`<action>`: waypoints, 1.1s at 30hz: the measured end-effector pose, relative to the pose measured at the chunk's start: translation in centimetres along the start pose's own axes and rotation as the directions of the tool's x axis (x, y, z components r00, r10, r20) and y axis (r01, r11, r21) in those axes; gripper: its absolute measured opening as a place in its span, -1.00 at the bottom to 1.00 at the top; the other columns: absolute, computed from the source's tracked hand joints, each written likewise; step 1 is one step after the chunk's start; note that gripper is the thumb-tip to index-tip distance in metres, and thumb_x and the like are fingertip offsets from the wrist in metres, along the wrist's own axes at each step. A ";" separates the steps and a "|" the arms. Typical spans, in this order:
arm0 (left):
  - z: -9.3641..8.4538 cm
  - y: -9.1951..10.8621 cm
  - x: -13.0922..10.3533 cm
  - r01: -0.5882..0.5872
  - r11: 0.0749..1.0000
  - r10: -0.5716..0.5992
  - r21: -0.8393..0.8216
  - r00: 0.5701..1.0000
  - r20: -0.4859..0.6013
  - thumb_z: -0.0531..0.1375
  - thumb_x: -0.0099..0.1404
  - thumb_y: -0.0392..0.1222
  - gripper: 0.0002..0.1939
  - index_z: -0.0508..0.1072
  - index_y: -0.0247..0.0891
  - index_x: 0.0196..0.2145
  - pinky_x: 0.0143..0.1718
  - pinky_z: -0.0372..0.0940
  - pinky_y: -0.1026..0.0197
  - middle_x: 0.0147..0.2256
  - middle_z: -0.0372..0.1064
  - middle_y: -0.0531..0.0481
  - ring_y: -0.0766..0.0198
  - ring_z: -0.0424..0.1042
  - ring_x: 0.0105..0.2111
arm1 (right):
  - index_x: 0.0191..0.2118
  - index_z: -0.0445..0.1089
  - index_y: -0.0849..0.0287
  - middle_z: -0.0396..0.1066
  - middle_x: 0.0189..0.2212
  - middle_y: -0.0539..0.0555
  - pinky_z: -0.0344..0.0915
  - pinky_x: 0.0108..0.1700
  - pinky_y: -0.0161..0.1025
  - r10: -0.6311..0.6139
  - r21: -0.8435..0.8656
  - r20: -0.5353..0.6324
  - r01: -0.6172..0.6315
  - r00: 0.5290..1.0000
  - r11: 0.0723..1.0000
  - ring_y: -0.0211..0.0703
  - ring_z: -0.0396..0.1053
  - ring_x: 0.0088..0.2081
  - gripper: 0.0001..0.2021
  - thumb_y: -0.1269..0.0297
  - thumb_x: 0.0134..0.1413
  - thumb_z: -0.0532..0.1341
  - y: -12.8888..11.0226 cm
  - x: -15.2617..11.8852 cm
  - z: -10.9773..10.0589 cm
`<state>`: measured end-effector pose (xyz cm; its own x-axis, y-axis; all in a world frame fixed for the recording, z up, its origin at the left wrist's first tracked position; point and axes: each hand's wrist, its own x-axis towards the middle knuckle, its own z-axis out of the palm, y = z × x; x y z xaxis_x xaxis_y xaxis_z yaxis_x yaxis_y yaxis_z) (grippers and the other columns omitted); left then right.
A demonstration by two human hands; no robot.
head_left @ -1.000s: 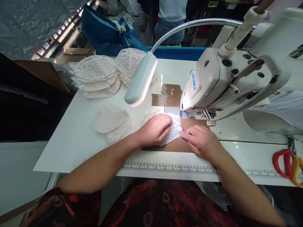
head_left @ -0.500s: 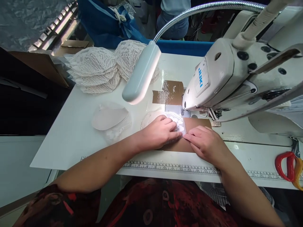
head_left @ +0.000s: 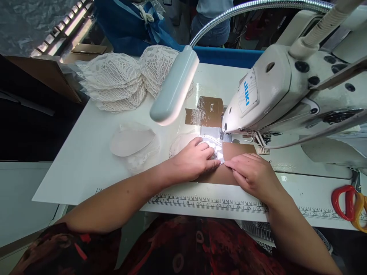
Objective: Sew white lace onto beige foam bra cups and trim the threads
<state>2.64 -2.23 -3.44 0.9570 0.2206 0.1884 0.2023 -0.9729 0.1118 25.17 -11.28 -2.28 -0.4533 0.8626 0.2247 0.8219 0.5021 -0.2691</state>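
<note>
A white lace piece [head_left: 213, 144] lies at the needle area of the sewing machine [head_left: 258, 88], over brown tape on the table. My left hand [head_left: 195, 160] rests on the lace with its fingers bent, the fingertips pressing it down. At the lace's lower right corner, my right hand [head_left: 249, 172] has thumb and index finger together, pinching the edge. The fingertips of both hands are close to each other. Lace hides under my left palm, and a sheer part of it shows to the left.
Stacked lace cups [head_left: 113, 82] stand at the back left, with loose sheer pieces [head_left: 132, 143] nearer. A lamp [head_left: 174, 86] hangs above the table. Red and orange scissors [head_left: 344, 202] lie at the right edge. A person [head_left: 212, 23] is behind the table.
The view has shifted slightly. My right hand has moved a little to the right, while my left hand stays on the lace.
</note>
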 end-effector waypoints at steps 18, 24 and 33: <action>0.8 0.1 0.0 0.042 0.996 -0.044 -0.078 0.999 -0.031 0.02 0.33 -0.33 -0.57 0.36 -0.45 0.12 -0.15 0.33 0.04 0.14 0.30 -0.29 0.07 0.37 -0.13 | -0.15 0.51 0.17 0.45 -0.41 0.04 0.05 -0.33 -0.23 0.001 -0.104 0.009 0.000 1.000 0.995 -0.16 0.24 -0.36 -0.75 0.48 0.18 0.10 -0.3 0.3 0.9; 1.0 0.2 0.0 0.052 0.997 -0.055 -0.051 0.997 -0.061 0.02 0.27 -0.38 -0.57 0.41 -0.54 0.07 -0.18 0.37 0.02 0.11 0.33 -0.31 0.02 0.37 -0.15 | -0.18 0.51 0.17 0.44 -0.42 0.05 0.05 -0.34 -0.22 0.006 -0.093 -0.002 -0.007 1.000 0.996 -0.16 0.23 -0.36 -0.74 0.50 0.14 0.10 -0.3 0.4 1.0; 0.2 -1.5 0.7 0.040 0.997 -0.040 -0.059 0.999 0.013 0.05 0.25 -0.37 -0.54 0.38 -0.49 0.10 -0.11 0.34 0.03 0.14 0.31 -0.30 0.05 0.36 -0.13 | -0.14 0.51 0.21 0.45 -0.39 0.10 0.07 -0.35 -0.22 0.045 -0.137 -0.004 -0.045 0.999 0.990 -0.12 0.26 -0.31 -0.71 0.51 0.14 0.08 -0.2 0.9 1.4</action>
<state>3.06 -0.64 -3.62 0.9508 0.2581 0.1710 0.2282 -0.9575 0.1766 24.11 -10.46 -3.37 -0.4149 0.8839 0.2157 0.8809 0.4496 -0.1477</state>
